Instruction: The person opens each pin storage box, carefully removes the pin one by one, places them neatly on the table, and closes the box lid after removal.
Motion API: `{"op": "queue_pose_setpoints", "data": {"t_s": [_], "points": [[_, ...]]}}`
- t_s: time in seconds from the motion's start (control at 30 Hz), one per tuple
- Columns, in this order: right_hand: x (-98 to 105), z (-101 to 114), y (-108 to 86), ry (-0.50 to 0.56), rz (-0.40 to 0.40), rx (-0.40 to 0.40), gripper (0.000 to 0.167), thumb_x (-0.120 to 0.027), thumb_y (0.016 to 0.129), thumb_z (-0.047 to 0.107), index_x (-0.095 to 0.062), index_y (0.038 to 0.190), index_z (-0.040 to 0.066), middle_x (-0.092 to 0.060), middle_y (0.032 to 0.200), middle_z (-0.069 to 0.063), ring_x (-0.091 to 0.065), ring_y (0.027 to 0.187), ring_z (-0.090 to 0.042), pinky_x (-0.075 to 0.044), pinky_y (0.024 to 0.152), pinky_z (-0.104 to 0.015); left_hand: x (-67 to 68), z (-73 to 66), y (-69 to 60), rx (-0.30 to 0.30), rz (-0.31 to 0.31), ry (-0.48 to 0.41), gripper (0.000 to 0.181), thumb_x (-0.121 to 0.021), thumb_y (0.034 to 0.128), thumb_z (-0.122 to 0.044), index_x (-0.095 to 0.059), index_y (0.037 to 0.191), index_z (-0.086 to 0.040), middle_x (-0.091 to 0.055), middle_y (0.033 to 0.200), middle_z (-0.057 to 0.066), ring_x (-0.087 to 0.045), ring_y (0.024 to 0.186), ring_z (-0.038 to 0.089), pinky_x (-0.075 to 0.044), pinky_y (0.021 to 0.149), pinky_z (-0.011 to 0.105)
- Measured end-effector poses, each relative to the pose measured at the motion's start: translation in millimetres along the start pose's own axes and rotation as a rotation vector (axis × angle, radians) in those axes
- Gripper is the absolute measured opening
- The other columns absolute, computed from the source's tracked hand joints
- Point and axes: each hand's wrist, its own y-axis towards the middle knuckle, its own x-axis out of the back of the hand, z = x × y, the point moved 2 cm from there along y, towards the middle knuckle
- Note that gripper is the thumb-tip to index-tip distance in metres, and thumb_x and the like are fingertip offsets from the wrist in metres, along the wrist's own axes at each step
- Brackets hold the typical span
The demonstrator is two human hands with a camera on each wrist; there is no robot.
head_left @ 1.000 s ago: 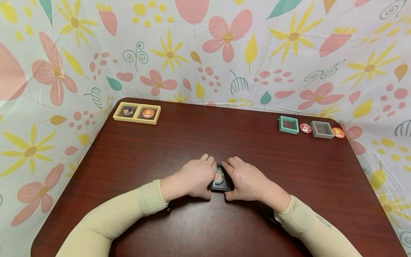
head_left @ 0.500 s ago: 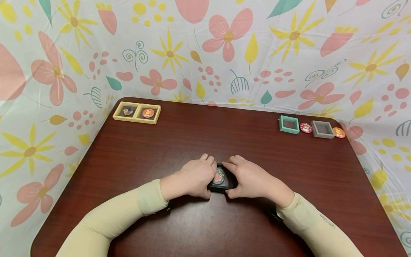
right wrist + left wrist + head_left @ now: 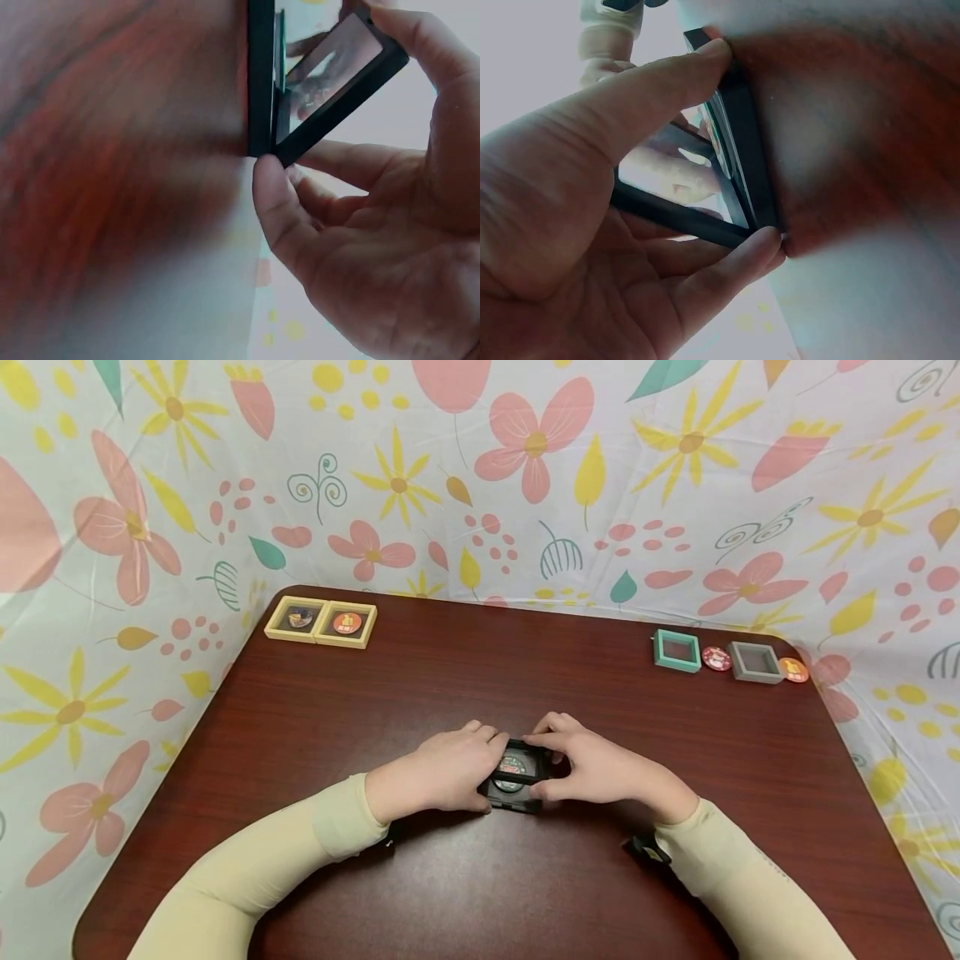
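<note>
A black square display case (image 3: 517, 806) with clear film windows lies on the table in front of me, partly unfolded. Its lid (image 3: 341, 109) tilts up from the flat base (image 3: 260, 75), hinged along the far side. Inside sits a round badge (image 3: 512, 766), seen through the lid's window. My left hand (image 3: 457, 770) holds the case's left side, thumb on the near edge of the base (image 3: 750, 150) and fingers at the far corner. With its thumb on the lid's near edge and fingers at the far end, my right hand (image 3: 596, 767) grips the raised lid.
Two joined yellow cases (image 3: 320, 622) with round badges stand at the back left of the brown table (image 3: 465, 677). At the back right are a teal case (image 3: 677, 666), a red badge (image 3: 716, 659), a grey case (image 3: 756, 678) and an orange badge (image 3: 793, 670).
The black case's lid has swung up from its base at the near side. My right hand has risen slightly with it, while the left stays almost in place.
</note>
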Motion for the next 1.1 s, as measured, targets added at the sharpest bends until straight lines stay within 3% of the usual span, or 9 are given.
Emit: {"op": "queue_pose_setpoints", "data": {"t_s": [0.2,0.37,0.5,0.53,0.7,0.93,1.1], "points": [[8,-11,-2.5,0.116,0.009,-0.012,0.059,-0.086,0.097,0.040,-0.073,0.143,0.005,-0.066,0.128,0.000,-0.068,0.099,-0.017,-0.059,0.086,-0.036,0.4,0.3,-1.8,0.008,-0.038,-0.078,0.115,-0.104,0.0770,-0.049,-0.041,0.160,0.001,-0.063,0.143,0.014,-0.065,0.124,0.028,-0.063,0.093,0.042],[8,-32,-1.9,0.150,-0.021,0.046,0.052,-0.085,0.099,0.042,-0.075,0.138,0.008,-0.072,0.127,-0.001,-0.071,0.098,-0.014,-0.059,0.085,-0.033,1.1,2.5,-2.4,-0.016,-0.078,-0.142,0.138,-0.107,0.0713,-0.048,-0.025,0.170,0.000,-0.059,0.147,0.016,-0.068,0.124,0.030,-0.062,0.094,0.042],[12,-34,-2.3,0.203,0.011,-0.006,0.049,-0.084,0.101,0.039,-0.075,0.138,0.009,-0.073,0.129,-0.001,-0.074,0.099,-0.014,-0.061,0.088,-0.034,-0.4,5.6,-2.1,-0.057,-0.116,-0.162,0.156,-0.109,0.0663,-0.047,-0.008,0.177,-0.005,-0.059,0.142,0.013,-0.071,0.113,0.024,-0.063,0.084,0.036],[18,-20,-4.3,0.209,0.018,-0.051,0.046,-0.085,0.101,0.036,-0.076,0.137,0.009,-0.074,0.128,-0.001,-0.075,0.097,-0.013,-0.062,0.088,-0.034,-0.9,6.4,-1.9,-0.063,-0.123,-0.162,0.159,-0.110,0.0654,-0.047,-0.005,0.178,-0.007,-0.058,0.140,0.012,-0.071,0.110,0.022,-0.062,0.081,0.034],[21,-24,-5.2,0.244,0.030,-0.112,0.045,-0.082,0.103,0.035,-0.075,0.139,0.009,-0.076,0.127,0.000,-0.076,0.104,-0.016,-0.061,0.091,-0.034,-2.7,8.4,-2.3,-0.083,-0.137,-0.160,0.158,-0.109,0.0666,-0.047,-0.004,0.178,-0.008,-0.056,0.140,0.012,-0.070,0.100,0.018,-0.061,0.076,0.031],[24,-29,-6.6,0.276,0.020,-0.153,0.048,-0.079,0.106,0.033,-0.073,0.144,0.004,-0.079,0.126,-0.002,-0.076,0.110,-0.018,-0.060,0.091,-0.031,-2.6,7.8,-3.5,-0.095,-0.148,-0.179,0.154,-0.109,0.0693,-0.045,-0.006,0.177,-0.006,-0.055,0.141,0.013,-0.070,0.104,0.021,-0.061,0.076,0.030],[26,-30,-6.2,0.238,-0.004,-0.180,0.040,-0.072,0.111,0.036,-0.076,0.140,0.008,-0.080,0.102,0.000,-0.075,0.093,-0.022,-0.056,0.081,-0.029,-3.7,7.5,-2.6,-0.078,-0.138,-0.178,0.155,-0.109,0.0681,-0.045,-0.006,0.177,-0.008,-0.054,0.143,0.012,-0.069,0.103,0.020,-0.062,0.076,0.032]]}}
